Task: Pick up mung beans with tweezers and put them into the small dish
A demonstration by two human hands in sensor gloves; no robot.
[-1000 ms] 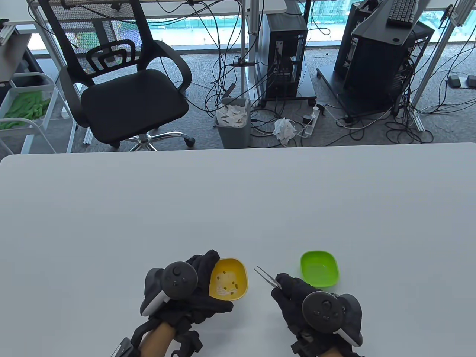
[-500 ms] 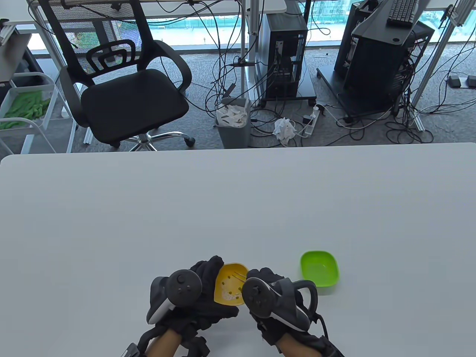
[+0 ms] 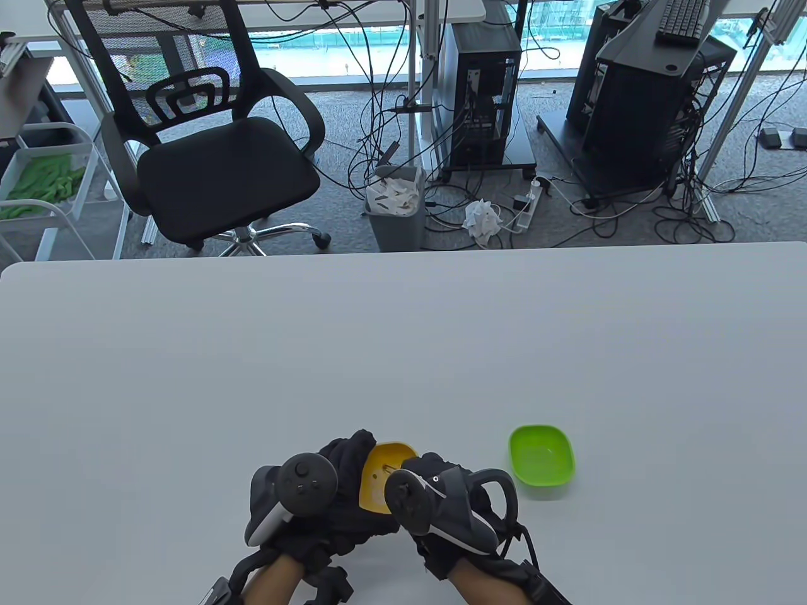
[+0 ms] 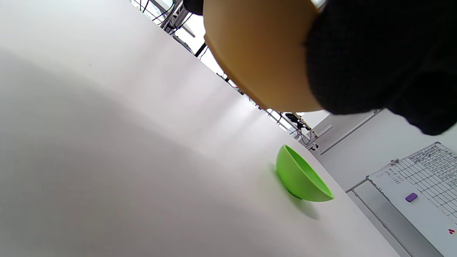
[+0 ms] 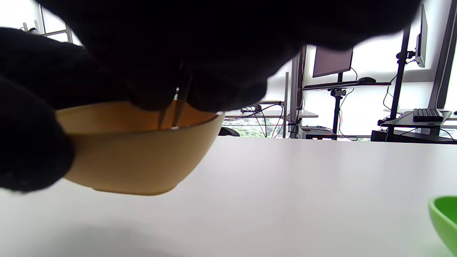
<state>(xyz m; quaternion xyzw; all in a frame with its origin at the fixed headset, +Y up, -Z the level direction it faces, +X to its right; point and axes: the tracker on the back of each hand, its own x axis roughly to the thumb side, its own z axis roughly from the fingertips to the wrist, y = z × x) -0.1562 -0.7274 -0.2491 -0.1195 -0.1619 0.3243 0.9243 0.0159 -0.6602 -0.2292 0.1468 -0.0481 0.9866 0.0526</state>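
My left hand [image 3: 334,498] grips the yellow bowl [image 3: 378,476] by its left side and holds it tilted toward the right. The bowl's underside shows in the left wrist view [image 4: 260,53] and its wall in the right wrist view [image 5: 142,157]. My right hand [image 3: 441,498] holds metal tweezers [image 3: 392,467] with the tips down inside the yellow bowl; they also show in the right wrist view [image 5: 175,110]. The beans are mostly hidden by my right hand. The small green dish [image 3: 542,455] stands empty to the right on the white table [image 3: 403,353].
The green dish also shows in the left wrist view [image 4: 301,178] and at the right wrist view's edge [image 5: 444,221]. Beyond the table's far edge are an office chair [image 3: 214,145], a bin [image 3: 396,205] and computer towers with cables.
My right hand has swung left from beside the green dish to over the yellow bowl, bringing the tweezers' tips into it. My left hand has tilted the bowl more.
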